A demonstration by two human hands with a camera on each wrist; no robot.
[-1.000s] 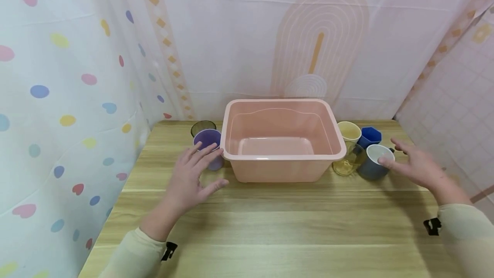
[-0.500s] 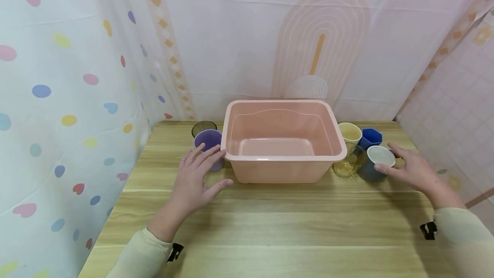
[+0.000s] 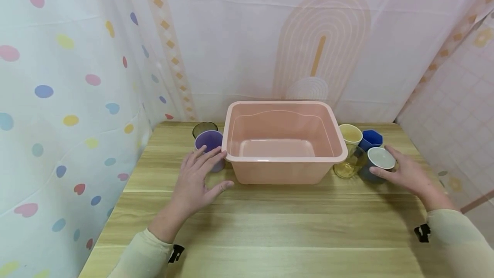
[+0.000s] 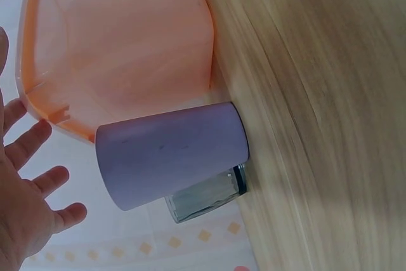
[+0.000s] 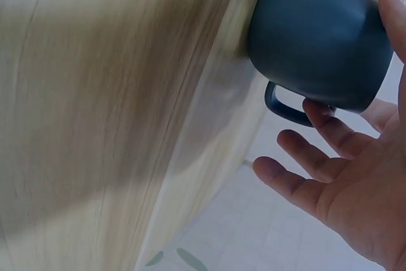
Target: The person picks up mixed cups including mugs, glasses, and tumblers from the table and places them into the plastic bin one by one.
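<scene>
A light wooden tabletop (image 3: 270, 226) carries a pink plastic tub (image 3: 284, 170) at its far middle. At the tub's 9 o'clock a purple cup (image 3: 210, 140) stands just beside it, with a dark glass (image 3: 203, 128) behind. At the tub's 3 o'clock cluster a clear yellowish glass (image 3: 348, 165), a cream cup (image 3: 350, 133), a blue cup (image 3: 371, 137) and a dark mug (image 3: 376, 164).

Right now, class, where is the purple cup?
In the head view the purple cup stands left of the pink tub, before a dark glass, by the left hand.
</scene>
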